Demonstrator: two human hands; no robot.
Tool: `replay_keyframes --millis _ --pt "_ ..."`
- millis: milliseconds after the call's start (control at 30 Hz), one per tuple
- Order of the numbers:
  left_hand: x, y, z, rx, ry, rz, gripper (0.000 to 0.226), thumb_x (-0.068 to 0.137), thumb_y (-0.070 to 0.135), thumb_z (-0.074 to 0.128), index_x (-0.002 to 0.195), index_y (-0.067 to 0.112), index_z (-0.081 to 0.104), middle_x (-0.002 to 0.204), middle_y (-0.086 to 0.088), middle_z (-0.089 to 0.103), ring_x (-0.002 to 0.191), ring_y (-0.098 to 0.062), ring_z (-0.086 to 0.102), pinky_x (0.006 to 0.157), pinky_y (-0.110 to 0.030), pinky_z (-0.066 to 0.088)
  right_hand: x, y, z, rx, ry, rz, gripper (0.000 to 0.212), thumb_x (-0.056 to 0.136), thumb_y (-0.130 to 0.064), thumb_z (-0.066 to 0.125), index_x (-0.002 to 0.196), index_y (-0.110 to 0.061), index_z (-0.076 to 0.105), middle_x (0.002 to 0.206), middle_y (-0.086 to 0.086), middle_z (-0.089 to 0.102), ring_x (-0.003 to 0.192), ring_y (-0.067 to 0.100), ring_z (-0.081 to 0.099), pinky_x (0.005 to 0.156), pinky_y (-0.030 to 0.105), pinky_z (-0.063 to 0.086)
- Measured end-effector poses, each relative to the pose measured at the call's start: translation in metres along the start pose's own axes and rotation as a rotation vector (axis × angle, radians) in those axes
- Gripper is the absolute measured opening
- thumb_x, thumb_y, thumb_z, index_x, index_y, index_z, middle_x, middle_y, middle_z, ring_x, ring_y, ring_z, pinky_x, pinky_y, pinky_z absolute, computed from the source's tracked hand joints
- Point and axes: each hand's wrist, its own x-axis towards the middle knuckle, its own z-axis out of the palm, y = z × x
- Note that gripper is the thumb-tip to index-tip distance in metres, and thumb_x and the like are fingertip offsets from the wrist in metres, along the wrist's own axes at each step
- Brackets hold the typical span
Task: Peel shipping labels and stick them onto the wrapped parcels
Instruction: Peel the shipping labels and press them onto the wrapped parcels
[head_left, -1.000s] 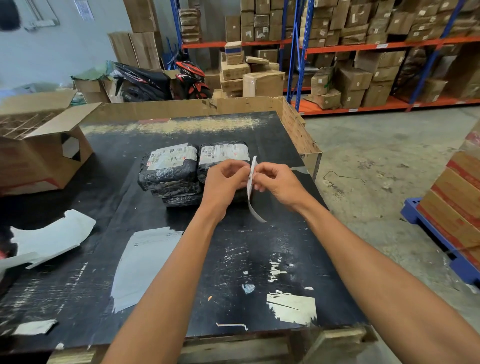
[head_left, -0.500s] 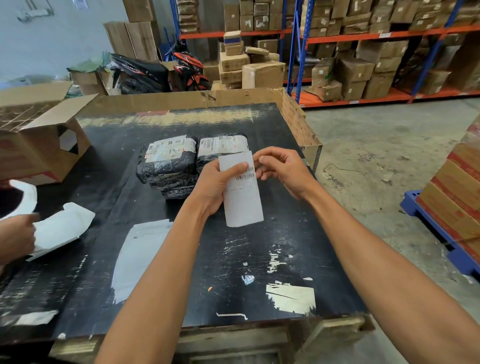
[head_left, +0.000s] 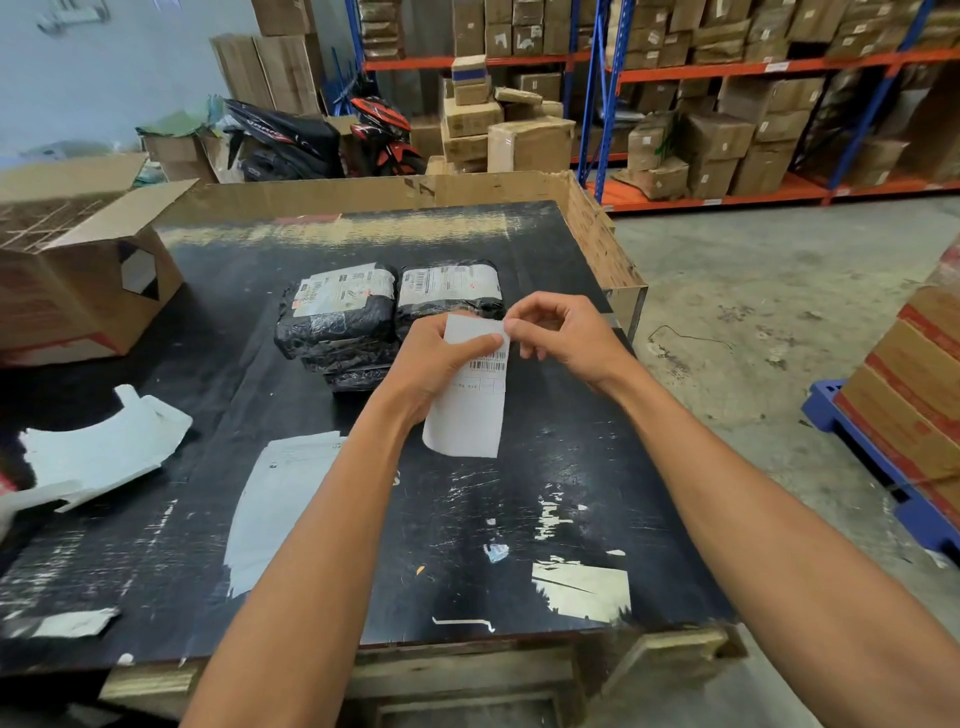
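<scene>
My left hand (head_left: 431, 364) and right hand (head_left: 566, 338) both pinch the shipping label (head_left: 467, 410) at centre frame, above the black surface (head_left: 519, 519). It partly hides the wrapped parcels (head_left: 389, 306) behind; an open carton (head_left: 78, 270) sits upper left.

Label (head_left: 467, 400) between both hands

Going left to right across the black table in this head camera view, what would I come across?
Open cardboard box → curled white paper → left wrapped parcel → right wrapped parcel → right hand.
</scene>
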Motion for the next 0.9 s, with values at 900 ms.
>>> replay_keyframes --millis 900 --pt "0.008 0.014 -0.025 -0.052 0.356 -0.040 0.021 0.079 0.005 0.082 0.091 0.015 0.068 0.090 -0.001 0.070 0.074 -0.017 0.069 0.058 -0.027 0.057 -0.002 0.004 -0.004 0.030 -0.186 0.316 0.024 0.088 -0.001 0.074 0.108 -0.007 0.061 0.089 0.007 0.071 0.082 0.016 0.072 0.064 0.025 0.058"
